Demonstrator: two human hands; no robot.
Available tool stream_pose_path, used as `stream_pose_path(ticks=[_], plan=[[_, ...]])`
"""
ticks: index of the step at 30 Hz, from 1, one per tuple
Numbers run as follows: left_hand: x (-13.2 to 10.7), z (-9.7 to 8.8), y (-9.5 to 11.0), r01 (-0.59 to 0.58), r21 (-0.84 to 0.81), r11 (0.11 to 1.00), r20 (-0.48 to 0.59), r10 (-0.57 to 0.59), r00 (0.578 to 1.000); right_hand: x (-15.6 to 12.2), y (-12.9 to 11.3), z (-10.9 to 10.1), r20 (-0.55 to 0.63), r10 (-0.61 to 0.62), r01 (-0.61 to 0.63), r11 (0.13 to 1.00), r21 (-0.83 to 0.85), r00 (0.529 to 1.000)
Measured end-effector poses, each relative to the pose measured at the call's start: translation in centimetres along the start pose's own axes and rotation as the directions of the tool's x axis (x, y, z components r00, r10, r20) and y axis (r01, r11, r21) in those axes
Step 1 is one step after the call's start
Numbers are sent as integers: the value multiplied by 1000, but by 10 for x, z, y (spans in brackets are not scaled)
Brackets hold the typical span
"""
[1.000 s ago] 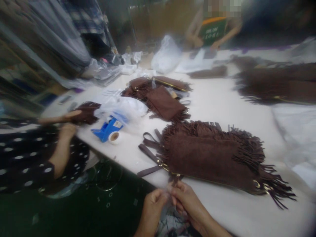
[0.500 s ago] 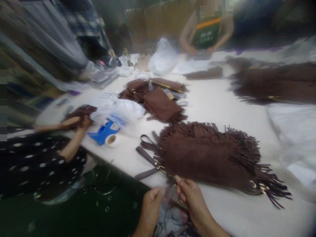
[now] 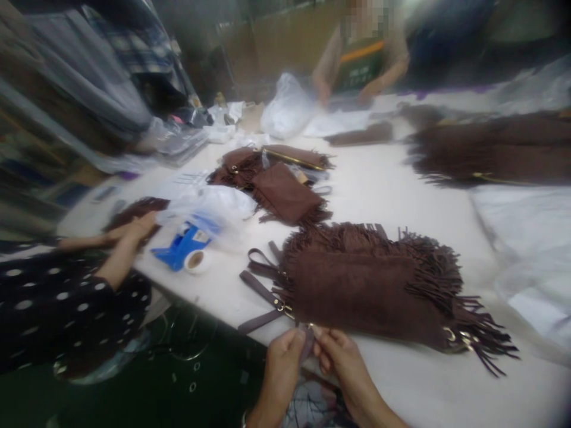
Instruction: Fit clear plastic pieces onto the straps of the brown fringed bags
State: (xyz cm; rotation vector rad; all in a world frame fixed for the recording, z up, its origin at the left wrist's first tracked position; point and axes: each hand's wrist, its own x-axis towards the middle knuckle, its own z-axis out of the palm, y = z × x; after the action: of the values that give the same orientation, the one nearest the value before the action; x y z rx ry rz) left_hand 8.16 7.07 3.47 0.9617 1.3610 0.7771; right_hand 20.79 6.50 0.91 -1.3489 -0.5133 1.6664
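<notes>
A brown fringed suede bag (image 3: pixel 370 285) lies on the white table (image 3: pixel 392 196) right in front of me, its dark straps (image 3: pixel 259 285) and gold hardware pointing left. My left hand (image 3: pixel 282 368) and my right hand (image 3: pixel 341 362) meet at the table's near edge, just below the bag's zip end. Both pinch a small, thin, pale piece between their fingertips; I cannot make out what it is.
A person in a dotted dark top at the left has hands (image 3: pixel 129 232) on a small brown piece. A blue tape dispenser (image 3: pixel 181 249), clear bags (image 3: pixel 214 205), more brown fringed bags (image 3: pixel 276 178) and a pile (image 3: pixel 495 148) lie around. Another person (image 3: pixel 361 59) works across the table.
My hands have risen a little toward the bag's zip end and closed together. The view drifted slightly; the person at left brought both hands onto the small brown piece.
</notes>
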Motion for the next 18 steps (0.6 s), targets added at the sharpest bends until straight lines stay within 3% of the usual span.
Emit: stream_pose_path(ticks=[4,10,18], plan=[[0,2,3,13,-4,1000,-9,-13,1000,-6,5,-7,-29,-70,68,996,-59,997],[-2,8,2,57,-52,997,-18,-58,998,-9,10,-8,61,-52,55,997,-48,997],[1,20,-3,61,-120,991,-117,-75,990,-2,3,-3,-66,-42,41,999,-11,997]])
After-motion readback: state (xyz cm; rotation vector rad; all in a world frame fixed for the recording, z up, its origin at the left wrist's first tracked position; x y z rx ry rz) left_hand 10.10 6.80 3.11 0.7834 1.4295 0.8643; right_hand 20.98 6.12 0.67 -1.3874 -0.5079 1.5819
